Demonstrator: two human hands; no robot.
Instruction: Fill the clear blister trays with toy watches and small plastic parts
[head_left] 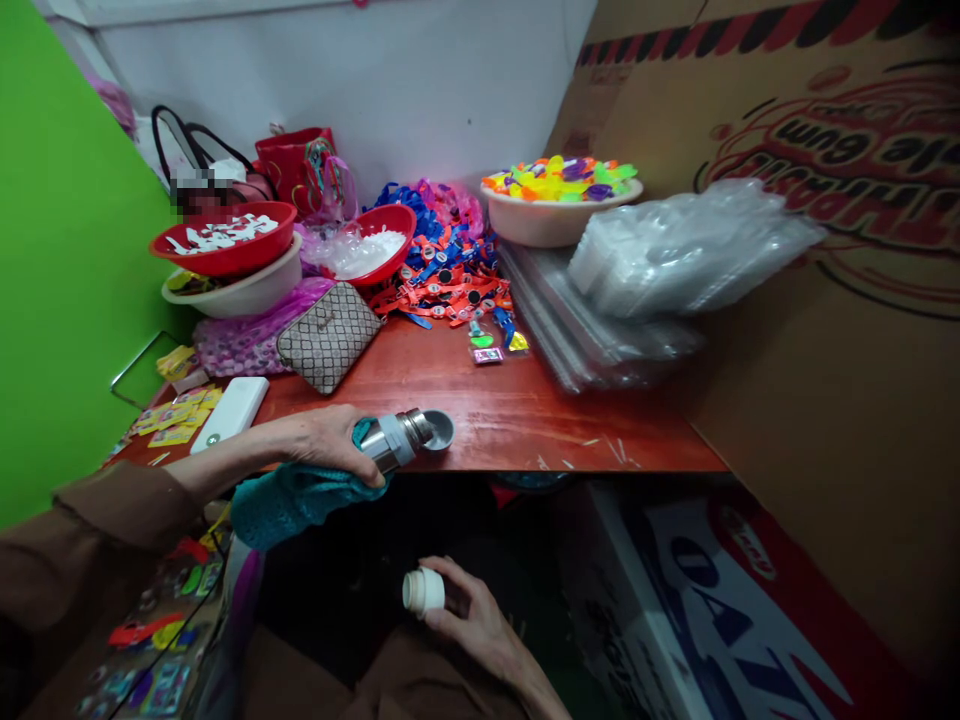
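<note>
My left hand [337,445] is closed around a steel thermos flask [390,440] with a teal cloth [300,495] wrapped about it. The flask is tilted, its open mouth over a small grey cup [439,428] near the table's front edge. Whether liquid is flowing I cannot make out. Below the table edge, above my lap, my right hand [472,610] grips a white stopper [424,591] between thumb and fingers. Left of the flask lies a white flat device [231,412], apart from my left hand.
Behind stand red bowls [225,240] of white pieces, a patterned pouch [330,335], a heap of orange and blue straps [450,270], and a bowl [536,215] of colourful pieces. Stacked clear plastic bags [675,250] lie right, beside a large cardboard box [825,380]. A printed carton [720,600] stands under the table.
</note>
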